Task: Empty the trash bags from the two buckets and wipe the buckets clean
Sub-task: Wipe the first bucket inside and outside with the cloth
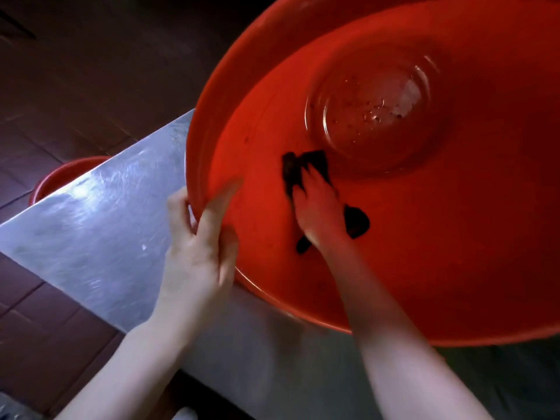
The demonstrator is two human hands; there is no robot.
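A big red bucket [454, 237] lies tilted on a steel table, its opening facing me. Its round bottom is wet, with dark specks on it. My left hand [197, 247] grips the bucket's near-left rim, thumb inside and fingers behind the rim. My right hand [318, 213] reaches inside and presses a dark cloth [357, 222] against the inner wall below the bottom. Parts of the cloth stick out around the fingers. A second red bucket [57, 177] stands on the floor to the left, mostly hidden behind the table.
The steel table [100, 225] runs diagonally from the lower right to the upper left, its corner near the second bucket. Dark reddish floor tiles [75, 86] surround it.
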